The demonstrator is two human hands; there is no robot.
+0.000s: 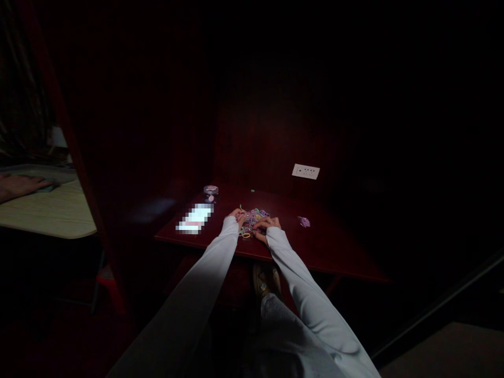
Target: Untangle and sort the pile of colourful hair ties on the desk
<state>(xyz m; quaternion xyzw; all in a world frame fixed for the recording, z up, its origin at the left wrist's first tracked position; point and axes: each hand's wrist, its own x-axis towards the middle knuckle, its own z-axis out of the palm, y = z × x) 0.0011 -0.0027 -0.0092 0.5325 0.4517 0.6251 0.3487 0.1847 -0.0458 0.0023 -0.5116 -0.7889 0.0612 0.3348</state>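
A loose pile of small, multicoloured hair ties (258, 213) lies on the dark red table, in purple, pink, yellow and green. My left hand (238, 216) rests at the pile's left edge with its fingers curled in; whatever lies between them is too small to make out. A bit of green shows just above those fingers. On the right side of the pile, my right hand (268, 226) reaches in with fingers bent downward, thumb apart from them, touching the ties. Farther right sits a separate small bunch of purple ties (304, 221).
A bright, blurred-out phone-like screen (195, 219) lies left of the pile, with a round clear container (211, 190) behind it. One green tie (252, 190) lies near the back wall, below a white socket plate (306, 171). Another person's hand (23, 185) rests on a pale table (51, 210).
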